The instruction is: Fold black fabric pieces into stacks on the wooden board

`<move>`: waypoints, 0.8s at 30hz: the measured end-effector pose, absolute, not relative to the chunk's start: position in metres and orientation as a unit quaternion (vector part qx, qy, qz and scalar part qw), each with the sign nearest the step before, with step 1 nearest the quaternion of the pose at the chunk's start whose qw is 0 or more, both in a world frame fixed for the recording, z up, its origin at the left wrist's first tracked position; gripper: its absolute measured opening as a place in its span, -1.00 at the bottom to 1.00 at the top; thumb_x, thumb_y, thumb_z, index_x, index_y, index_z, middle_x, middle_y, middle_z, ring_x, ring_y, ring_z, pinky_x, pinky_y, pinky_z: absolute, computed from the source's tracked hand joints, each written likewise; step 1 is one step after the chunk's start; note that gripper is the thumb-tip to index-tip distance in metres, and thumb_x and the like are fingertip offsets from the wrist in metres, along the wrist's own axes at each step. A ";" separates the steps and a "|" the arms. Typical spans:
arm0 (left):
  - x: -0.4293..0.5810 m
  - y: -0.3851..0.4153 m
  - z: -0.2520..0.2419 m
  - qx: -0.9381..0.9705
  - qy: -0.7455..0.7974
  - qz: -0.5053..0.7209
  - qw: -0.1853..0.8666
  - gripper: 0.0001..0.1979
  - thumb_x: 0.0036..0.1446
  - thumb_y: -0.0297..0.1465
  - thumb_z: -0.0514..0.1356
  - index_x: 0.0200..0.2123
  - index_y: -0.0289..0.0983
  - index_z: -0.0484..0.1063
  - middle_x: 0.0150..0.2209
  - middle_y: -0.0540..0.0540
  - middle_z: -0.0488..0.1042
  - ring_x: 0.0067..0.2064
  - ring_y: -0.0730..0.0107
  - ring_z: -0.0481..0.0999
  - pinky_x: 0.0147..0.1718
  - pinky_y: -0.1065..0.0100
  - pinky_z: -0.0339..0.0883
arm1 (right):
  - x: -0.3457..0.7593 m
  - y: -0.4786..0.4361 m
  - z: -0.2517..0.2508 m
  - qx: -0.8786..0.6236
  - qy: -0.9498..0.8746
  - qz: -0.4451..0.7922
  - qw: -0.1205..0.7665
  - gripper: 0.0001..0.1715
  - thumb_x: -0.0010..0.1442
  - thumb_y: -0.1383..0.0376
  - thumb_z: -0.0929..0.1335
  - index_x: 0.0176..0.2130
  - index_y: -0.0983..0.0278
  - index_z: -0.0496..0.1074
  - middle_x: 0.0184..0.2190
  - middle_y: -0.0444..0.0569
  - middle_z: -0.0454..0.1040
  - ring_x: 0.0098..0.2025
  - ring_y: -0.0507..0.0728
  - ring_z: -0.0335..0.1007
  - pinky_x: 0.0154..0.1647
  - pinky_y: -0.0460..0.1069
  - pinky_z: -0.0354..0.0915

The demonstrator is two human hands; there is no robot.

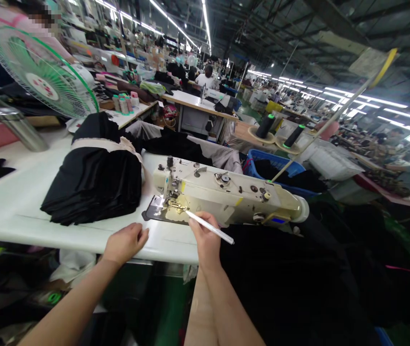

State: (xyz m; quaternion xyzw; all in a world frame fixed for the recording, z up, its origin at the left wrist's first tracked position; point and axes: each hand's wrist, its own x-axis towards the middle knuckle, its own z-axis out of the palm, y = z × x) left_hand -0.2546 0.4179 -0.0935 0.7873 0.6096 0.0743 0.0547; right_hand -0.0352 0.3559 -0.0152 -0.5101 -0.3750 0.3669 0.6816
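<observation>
My right hand (205,238) grips a slim white pen (216,229), its far tip pointing at the needle area of a cream sewing machine (212,190). That tip is close to the brass-coloured metal part (178,205) by the presser foot; whether they touch I cannot tell. At the table's front edge, my left hand (126,242) rests with its fingers curled in, and I see nothing in it. A thick stack of black fabric pieces (95,182), bound with a pale cloth band (100,144), lies on the white table (6,206) beyond my left hand.
Left of the stack are a steel flask (21,129) and a green-rimmed fan (42,72). Black cloth (280,274) spreads at the right, below the machine. Behind it stand a blue basket (255,158) and black thread cones (264,126). Another person's pink sleeve (42,38) shows at upper left.
</observation>
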 end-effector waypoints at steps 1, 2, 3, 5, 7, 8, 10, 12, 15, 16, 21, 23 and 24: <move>-0.254 0.421 -0.096 0.794 0.603 0.060 0.042 -0.57 0.22 -0.16 -0.13 -0.46 -0.28 0.37 -0.39 -0.17 0.49 -0.37 0.25 0.46 -0.43 0.33 0.17 | -0.039 0.361 -0.016 -0.518 -0.386 0.325 0.690 -0.68 0.07 0.12 0.43 -0.29 0.27 0.35 -0.41 -0.10 0.46 -0.35 0.06 0.42 -0.28 -0.03 0.37; -0.253 0.424 -0.097 0.805 0.590 0.047 0.036 -0.57 0.21 -0.16 -0.12 -0.48 -0.28 0.37 -0.41 -0.17 0.49 -0.38 0.25 0.46 -0.44 0.33 0.15 | -0.041 0.367 -0.017 -0.523 -0.395 0.281 0.700 -0.73 0.11 0.14 0.40 -0.30 0.26 0.31 -0.43 -0.13 0.42 -0.37 0.04 0.39 -0.31 -0.05 0.36; -0.252 0.426 -0.098 0.820 0.570 0.038 0.033 -0.58 0.21 -0.17 -0.11 -0.49 -0.27 0.38 -0.43 -0.17 0.49 -0.39 0.24 0.47 -0.44 0.33 0.14 | -0.043 0.373 -0.018 -0.525 -0.406 0.233 0.710 -0.77 0.16 0.16 0.36 -0.30 0.25 0.28 -0.44 -0.15 0.39 -0.39 0.03 0.37 -0.32 -0.05 0.36; -0.252 0.429 -0.098 0.843 0.536 0.038 0.031 -0.58 0.21 -0.19 -0.11 -0.49 -0.27 0.40 -0.43 -0.16 0.50 -0.40 0.25 0.47 -0.44 0.33 0.14 | -0.044 0.388 -0.021 -0.520 -0.441 0.133 0.719 -0.85 0.22 0.21 0.30 -0.27 0.24 0.25 -0.40 -0.12 0.37 -0.36 0.03 0.37 -0.29 -0.03 0.37; -0.255 0.431 -0.099 0.847 0.527 0.059 0.028 -0.59 0.21 -0.20 -0.11 -0.49 -0.26 0.40 -0.43 -0.15 0.50 -0.41 0.25 0.47 -0.45 0.32 0.13 | -0.040 0.404 -0.025 -0.511 -0.487 0.026 0.708 -0.90 0.23 0.26 0.28 -0.25 0.24 0.25 -0.35 -0.07 0.38 -0.30 0.06 0.38 -0.23 0.02 0.38; -0.256 0.431 -0.099 0.845 0.530 0.070 0.027 -0.59 0.21 -0.20 -0.11 -0.49 -0.26 0.40 -0.43 -0.14 0.50 -0.41 0.25 0.47 -0.45 0.32 0.13 | -0.038 0.412 -0.028 -0.505 -0.507 -0.024 0.698 -0.92 0.22 0.30 0.28 -0.24 0.24 0.25 -0.34 -0.06 0.38 -0.28 0.07 0.38 -0.21 0.04 0.38; -0.258 0.431 -0.101 0.842 0.533 0.081 0.026 -0.59 0.20 -0.20 -0.11 -0.50 -0.25 0.39 -0.44 -0.13 0.50 -0.42 0.25 0.47 -0.45 0.31 0.12 | -0.032 0.427 -0.034 -0.483 -0.536 -0.105 0.684 -0.89 0.20 0.36 0.29 -0.23 0.23 0.24 -0.35 -0.06 0.37 -0.28 0.08 0.38 -0.20 0.05 0.37; -0.259 0.430 -0.102 0.843 0.532 0.080 0.023 -0.60 0.20 -0.20 -0.11 -0.51 -0.25 0.38 -0.45 -0.12 0.49 -0.42 0.26 0.46 -0.45 0.31 0.12 | -0.026 0.438 -0.040 -0.452 -0.558 -0.155 0.679 -0.83 0.17 0.41 0.31 -0.22 0.23 0.23 -0.36 -0.07 0.37 -0.31 0.07 0.37 -0.23 0.05 0.37; -0.260 0.429 -0.103 0.843 0.533 0.070 0.018 -0.60 0.21 -0.21 -0.11 -0.51 -0.24 0.37 -0.47 -0.10 0.48 -0.43 0.27 0.45 -0.44 0.31 0.12 | -0.021 0.446 -0.044 -0.429 -0.578 -0.197 0.666 -0.77 0.14 0.45 0.34 -0.22 0.22 0.24 -0.39 -0.08 0.38 -0.36 0.06 0.35 -0.28 0.03 0.36; -0.260 0.429 -0.103 0.843 0.533 0.066 0.018 -0.60 0.21 -0.21 -0.11 -0.51 -0.24 0.37 -0.46 -0.10 0.48 -0.43 0.28 0.45 -0.44 0.31 0.12 | -0.020 0.447 -0.044 -0.429 -0.581 -0.207 0.660 -0.78 0.14 0.45 0.35 -0.22 0.22 0.25 -0.40 -0.08 0.39 -0.37 0.06 0.35 -0.29 0.02 0.36; -0.260 0.429 -0.104 0.839 0.541 0.057 0.025 -0.62 0.22 -0.23 -0.10 -0.49 -0.24 0.38 -0.44 -0.08 0.48 -0.42 0.31 0.44 -0.43 0.33 0.12 | -0.018 0.451 -0.044 -0.436 -0.591 -0.221 0.642 -0.82 0.16 0.43 0.33 -0.25 0.22 0.24 -0.44 -0.10 0.39 -0.40 0.05 0.34 -0.34 0.00 0.36; -0.260 0.428 -0.103 0.837 0.544 0.055 0.025 -0.62 0.22 -0.23 -0.10 -0.49 -0.24 0.38 -0.44 -0.08 0.48 -0.41 0.32 0.44 -0.43 0.33 0.12 | -0.018 0.452 -0.044 -0.437 -0.591 -0.221 0.641 -0.83 0.16 0.42 0.33 -0.25 0.22 0.24 -0.44 -0.10 0.39 -0.40 0.05 0.34 -0.34 0.00 0.36; -0.260 0.428 -0.102 0.837 0.544 0.055 0.025 -0.62 0.22 -0.23 -0.10 -0.49 -0.24 0.38 -0.44 -0.08 0.48 -0.41 0.32 0.44 -0.43 0.33 0.12 | -0.018 0.452 -0.044 -0.437 -0.591 -0.222 0.641 -0.83 0.16 0.42 0.33 -0.25 0.22 0.24 -0.44 -0.10 0.39 -0.40 0.05 0.34 -0.34 -0.01 0.35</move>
